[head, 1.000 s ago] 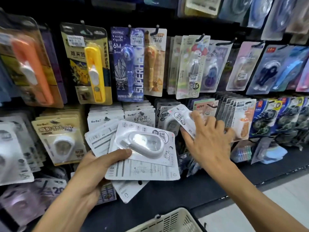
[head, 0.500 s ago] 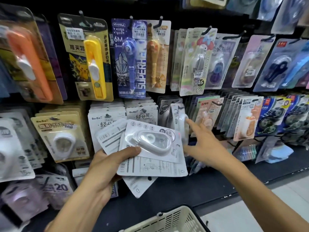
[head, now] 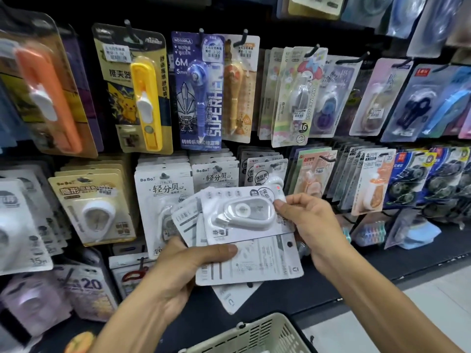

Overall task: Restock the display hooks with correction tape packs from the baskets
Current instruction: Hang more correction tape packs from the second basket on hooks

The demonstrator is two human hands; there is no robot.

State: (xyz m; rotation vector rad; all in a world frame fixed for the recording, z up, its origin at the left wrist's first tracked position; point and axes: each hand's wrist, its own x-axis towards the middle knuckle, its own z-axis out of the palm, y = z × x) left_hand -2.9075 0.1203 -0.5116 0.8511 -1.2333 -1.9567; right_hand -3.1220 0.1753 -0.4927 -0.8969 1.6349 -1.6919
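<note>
- Head view: left hand grips a fanned stack of packs, thumb on top.
- Right hand pinches the top pack at its right edge.
- Hooks just above the right fingers; basket below both hands.

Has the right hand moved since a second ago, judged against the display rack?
Yes. The right hand has come back from the hanging packs on the display rack, toward the person, and now pinches the top pack of the fan in the left hand.

Left hand grips fanned correction tape packs; right hand pinches the top pack.
</note>
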